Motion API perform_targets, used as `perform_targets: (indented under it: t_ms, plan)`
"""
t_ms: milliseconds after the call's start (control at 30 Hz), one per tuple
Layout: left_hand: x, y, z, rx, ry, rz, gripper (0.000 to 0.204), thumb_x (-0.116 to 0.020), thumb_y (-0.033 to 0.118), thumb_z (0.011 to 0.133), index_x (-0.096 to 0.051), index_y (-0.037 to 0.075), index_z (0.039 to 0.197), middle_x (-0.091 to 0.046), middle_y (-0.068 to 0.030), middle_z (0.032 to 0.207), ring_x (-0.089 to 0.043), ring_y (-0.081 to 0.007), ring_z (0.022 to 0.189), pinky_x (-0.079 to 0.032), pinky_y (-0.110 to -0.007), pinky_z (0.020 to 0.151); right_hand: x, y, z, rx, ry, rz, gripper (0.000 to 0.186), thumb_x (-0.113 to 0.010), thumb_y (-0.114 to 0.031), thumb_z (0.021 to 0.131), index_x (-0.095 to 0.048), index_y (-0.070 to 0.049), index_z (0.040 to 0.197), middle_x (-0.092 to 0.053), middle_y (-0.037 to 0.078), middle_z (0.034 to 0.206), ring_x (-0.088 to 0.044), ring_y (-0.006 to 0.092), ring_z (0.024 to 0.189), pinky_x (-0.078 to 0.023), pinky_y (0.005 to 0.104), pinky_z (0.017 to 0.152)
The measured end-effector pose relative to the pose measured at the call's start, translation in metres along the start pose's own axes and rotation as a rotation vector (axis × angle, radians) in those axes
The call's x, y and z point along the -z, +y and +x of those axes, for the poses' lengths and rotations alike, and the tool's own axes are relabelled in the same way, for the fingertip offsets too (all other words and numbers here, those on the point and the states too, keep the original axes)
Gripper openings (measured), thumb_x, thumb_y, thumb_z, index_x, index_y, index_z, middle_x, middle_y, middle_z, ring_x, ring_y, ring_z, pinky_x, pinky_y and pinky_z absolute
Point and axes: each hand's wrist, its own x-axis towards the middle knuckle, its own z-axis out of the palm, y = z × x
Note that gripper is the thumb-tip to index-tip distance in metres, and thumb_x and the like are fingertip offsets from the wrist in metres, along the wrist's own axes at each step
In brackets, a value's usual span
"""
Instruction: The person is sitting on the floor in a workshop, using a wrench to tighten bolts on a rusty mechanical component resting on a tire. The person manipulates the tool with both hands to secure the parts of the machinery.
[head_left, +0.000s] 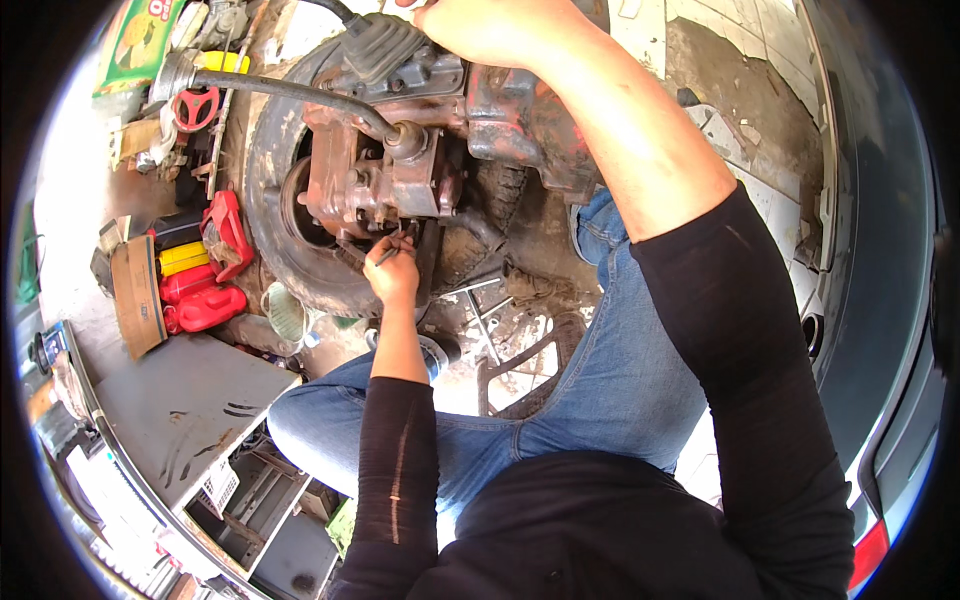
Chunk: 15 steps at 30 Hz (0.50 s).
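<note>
My left hand (pixel 392 262) is closed on a slim dark tool, at the lower bolts of a rusty reddish metal gearbox (pixel 330 170). The gearbox rests over a large black tyre (pixel 295 285). A curved dark bar (pixel 280 88) rises from a round fitting on the gearbox toward the upper left. My right hand (pixel 475 25) is at the top edge, beside a black rubber boot (pixel 372 45), with fingers curled round something pale that I cannot make out. A larger worn metal housing (pixel 500 125) lies under my right forearm.
Red and yellow containers (pixel 210 305), cardboard (pixel 140 300) and a pale bucket (pixel 283 310) lie at left. A grey cabinet (pixel 180 400) stands lower left. Metal tools (pixel 482 320) and a black frame (pixel 520 370) lie between my legs. A vehicle's dark bodywork (pixel 870 300) runs along the right.
</note>
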Motion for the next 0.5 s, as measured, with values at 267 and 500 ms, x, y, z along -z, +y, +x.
perform_targets:
  t_ms: [267,500]
  plan:
    - [-0.008,0.024,-0.009,0.000,0.090,0.101,0.018,-0.057,-0.005,0.081,-0.070,0.002,0.070,-0.081,-0.0120,0.106,-0.078,-0.0222,0.096,-0.058,-0.033,0.082,-0.002,0.000,0.002,-0.016,-0.005,0.026,0.029,-0.059,-0.007,0.087,-0.078,0.001,0.107,-0.074,0.029,0.108,-0.072,0.0412,0.105,-0.056,0.0438,0.095]
    - [-0.008,-0.010,0.008,0.118,0.033,-0.555,0.021,-0.058,-0.018,0.085,-0.062,-0.004,0.071,-0.076,-0.0185,0.096,-0.073,-0.0234,0.096,-0.058,-0.034,0.089,-0.006,-0.002,0.001,0.028,-0.036,-0.005,0.027,-0.060,-0.006,0.087,-0.077,0.002,0.105,-0.075,0.028,0.106,-0.073,0.0399,0.103,-0.056,0.0432,0.094]
